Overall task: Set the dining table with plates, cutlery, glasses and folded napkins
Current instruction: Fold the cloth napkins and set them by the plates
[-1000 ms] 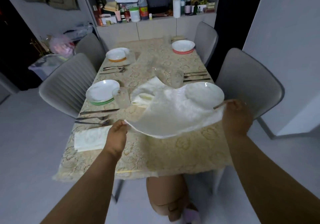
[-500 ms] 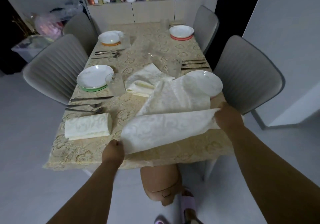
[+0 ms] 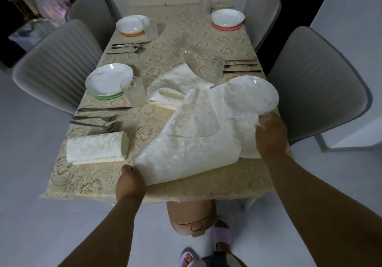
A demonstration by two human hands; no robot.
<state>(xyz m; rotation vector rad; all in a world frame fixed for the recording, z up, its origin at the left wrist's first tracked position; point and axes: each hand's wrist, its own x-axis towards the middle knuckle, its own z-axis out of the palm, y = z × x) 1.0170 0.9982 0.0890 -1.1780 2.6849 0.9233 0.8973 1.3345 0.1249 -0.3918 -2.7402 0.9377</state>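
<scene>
Napkin folding was the step in hand: the left hand pinched the near corner of the open napkin at 6 o'clock of the table, and the right hand gripped its edge at 4 o'clock, over the plate. Next, I judged, both corners had to meet evenly. No writing was readable.

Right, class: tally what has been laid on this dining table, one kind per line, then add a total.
Plate stacks: 4
Glasses: 4
Napkins: 3, one folded, one loose, one held by left hand and right hand
Cutlery sets: 3
Total: 14
</scene>
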